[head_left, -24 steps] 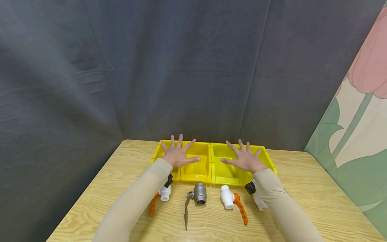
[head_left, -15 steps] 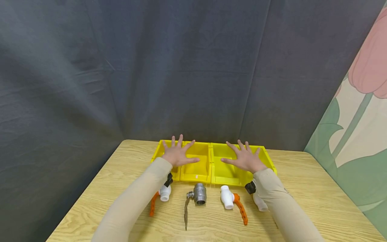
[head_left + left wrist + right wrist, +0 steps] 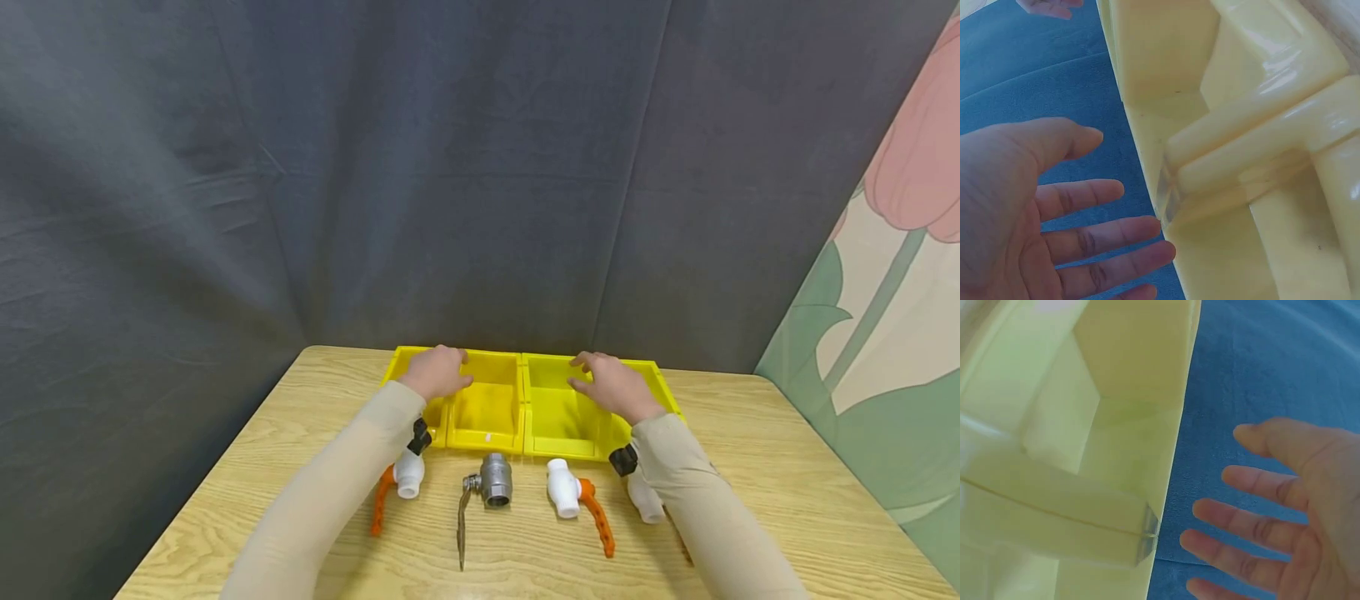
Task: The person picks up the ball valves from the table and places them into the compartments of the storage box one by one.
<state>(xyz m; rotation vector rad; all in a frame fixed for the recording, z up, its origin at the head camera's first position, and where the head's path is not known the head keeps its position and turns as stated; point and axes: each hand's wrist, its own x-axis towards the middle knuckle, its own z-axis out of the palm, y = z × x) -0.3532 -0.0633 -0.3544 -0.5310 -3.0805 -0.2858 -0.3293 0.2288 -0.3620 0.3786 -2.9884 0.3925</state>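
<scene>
My left hand [image 3: 437,372] hovers above the left yellow bins, its fingers loosely bent and holding nothing. Above the right-hand bins is my right hand [image 3: 617,387], also holding nothing, fingers slightly curled. Both wrist views show the palm of the left hand [image 3: 1004,206] and of the right hand [image 3: 1310,506] apart from the bin walls. The yellow bins stand side by side in a row; one middle bin [image 3: 487,429] and its right neighbour [image 3: 561,429] show bare floors. In front lie a metal ball valve [image 3: 497,481] and a white ball valve [image 3: 563,490] with an orange lever.
Another white ball valve [image 3: 409,475] with an orange lever lies at the left, near my left forearm. A further white valve [image 3: 645,500] is partly covered by my right forearm. The wooden table [image 3: 765,467] meets a dark curtain [image 3: 480,208] behind the bins.
Both hands were spread wide with fingers splayed; now their fingers have drawn in and bent. The bins and valves have stayed in place.
</scene>
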